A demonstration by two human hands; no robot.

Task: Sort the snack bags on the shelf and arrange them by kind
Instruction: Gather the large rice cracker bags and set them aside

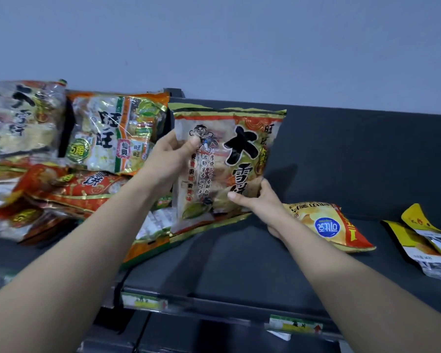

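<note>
1. Foil-and-plastic rice cracker bag point(224, 161), printed in gold, orange and bold black characters, is held upright over the dark grey shelf point(341, 154), near its middle, just right of the other cracker bags.
2. The left hand point(171, 159) pinches the bag's left edge, thumb on the front and fingers curled behind. The right hand point(255, 200) grips the lower right corner the same way. Holding two opposite edges keeps the face flat and readable, probably so the person can check its kind.
3. At the far left, a matching bag point(23, 115) with the same black characters leans upright beside a green-and-orange senbei bag point(112, 133). A loose pile of red-orange bags point(61, 189) lies in front of them. The held bag likely belongs with its match.
4. To the right, a yellow potato chip bag point(326, 225) lies flat and upside down just behind the right wrist. Yellow pouches point(423, 240) lie well apart at the right edge; these are different kinds, away from the crackers.
</note>
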